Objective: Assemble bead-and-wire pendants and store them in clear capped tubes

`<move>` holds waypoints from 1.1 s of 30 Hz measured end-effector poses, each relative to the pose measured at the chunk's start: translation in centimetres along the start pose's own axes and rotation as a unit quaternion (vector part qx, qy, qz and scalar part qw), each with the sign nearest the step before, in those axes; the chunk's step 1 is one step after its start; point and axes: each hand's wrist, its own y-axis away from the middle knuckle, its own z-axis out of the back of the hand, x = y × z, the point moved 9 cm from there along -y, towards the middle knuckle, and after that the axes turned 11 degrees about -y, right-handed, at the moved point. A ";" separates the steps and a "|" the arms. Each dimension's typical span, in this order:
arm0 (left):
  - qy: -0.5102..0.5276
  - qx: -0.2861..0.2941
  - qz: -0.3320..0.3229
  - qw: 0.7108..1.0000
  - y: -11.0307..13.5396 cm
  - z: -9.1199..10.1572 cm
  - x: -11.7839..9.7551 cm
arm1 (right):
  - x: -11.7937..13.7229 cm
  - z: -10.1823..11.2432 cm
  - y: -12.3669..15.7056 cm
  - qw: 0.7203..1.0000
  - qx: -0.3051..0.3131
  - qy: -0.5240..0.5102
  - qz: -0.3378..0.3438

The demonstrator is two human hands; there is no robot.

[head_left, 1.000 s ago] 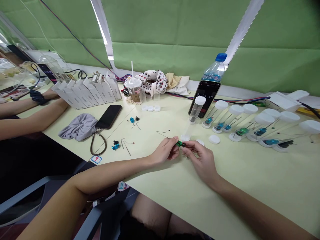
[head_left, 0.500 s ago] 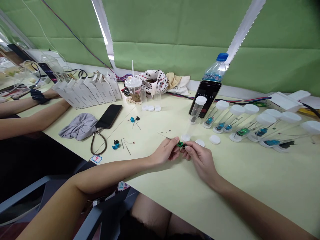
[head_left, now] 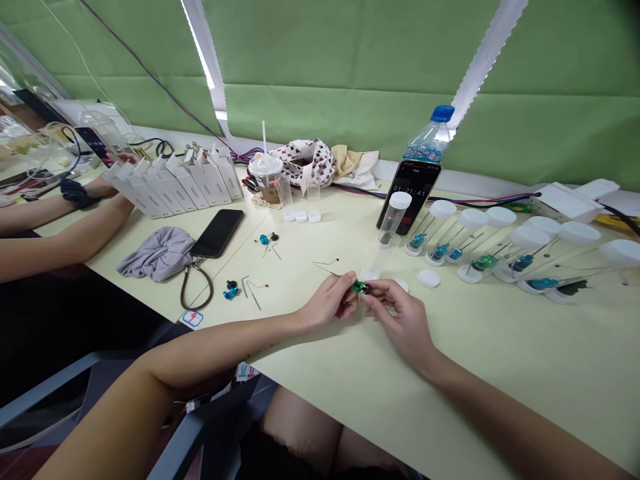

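Observation:
A small green-and-black metal part [head_left: 359,286] is held just above the table between my hands. My left hand [head_left: 327,299] pinches its green end between thumb and fingers. At the black end, the fingers of my right hand [head_left: 404,321] are closed on it; their tips partly hide it. A thin bent wire with a dark tip [head_left: 326,265] shows just beyond my left hand. White caps [head_left: 429,279] lie past my right hand, beside an upright clear tube [head_left: 395,217] with a white lid.
Several lidded clear tubes [head_left: 484,243] with blue or green parts stand at right. Blue parts [head_left: 231,291] and hex keys [head_left: 254,293] lie left. A timer phone [head_left: 407,190] leans on a bottle [head_left: 427,137]. Another person's arms [head_left: 75,237] rest near white boxes [head_left: 173,187].
My right fingers have shifted slightly around the black end of the part, and its black end has turned a little. My left hand keeps its pinch. The other person's hand moved behind the boxes.

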 end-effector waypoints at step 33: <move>-0.023 -0.013 -0.013 1.000 0.0 0.3 -0.3 | -0.3 0.1 0.5 0.999 0.008 -0.049 -0.010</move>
